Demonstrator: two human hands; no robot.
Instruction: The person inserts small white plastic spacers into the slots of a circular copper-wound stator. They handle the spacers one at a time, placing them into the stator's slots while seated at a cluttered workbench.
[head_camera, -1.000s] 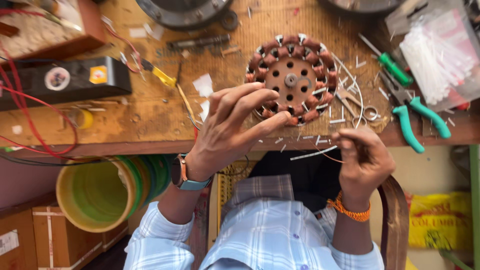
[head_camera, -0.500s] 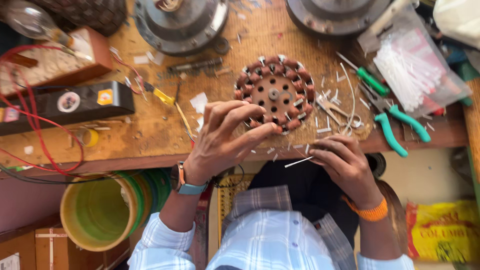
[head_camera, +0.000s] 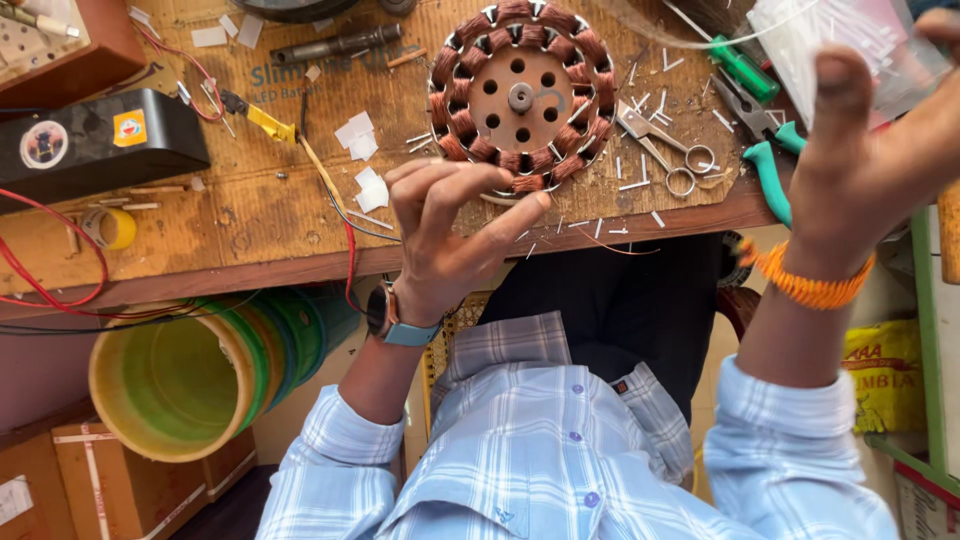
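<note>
Head camera, looking down: a round motor stator wound with copper-coloured wire coils around a brown perforated hub (head_camera: 520, 97) lies flat on the worn wooden desk (head_camera: 250, 215), near its front edge. The left hand (head_camera: 450, 235), a blue-strapped watch (head_camera: 392, 318) on its wrist, hovers at the stator's near rim with fingers spread and curled, fingertips touching or almost touching the lowest coils; it grips nothing that can be made out. The right hand (head_camera: 880, 150) is raised well off to the right, close to the lens and blurred, an orange thread band (head_camera: 810, 283) around its wrist; it seems to pinch a thin pale strand (head_camera: 700, 40) that runs up across the desk, though the grip itself cannot be made out. Just right of the stator lie small steel scissors (head_camera: 660, 150), green-handled pliers (head_camera: 765, 165), a green-handled screwdriver (head_camera: 735, 62) and a clear bag of white strips (head_camera: 850, 50). White clippings litter the surface. To the left sit a black rectangular box (head_camera: 95, 145), red wires (head_camera: 60, 255) and a yellow-tipped probe (head_camera: 262, 120). Below the desk edge stands a green and yellow bucket (head_camera: 190, 375); the person wears a blue checked shirt (head_camera: 540, 450).
</note>
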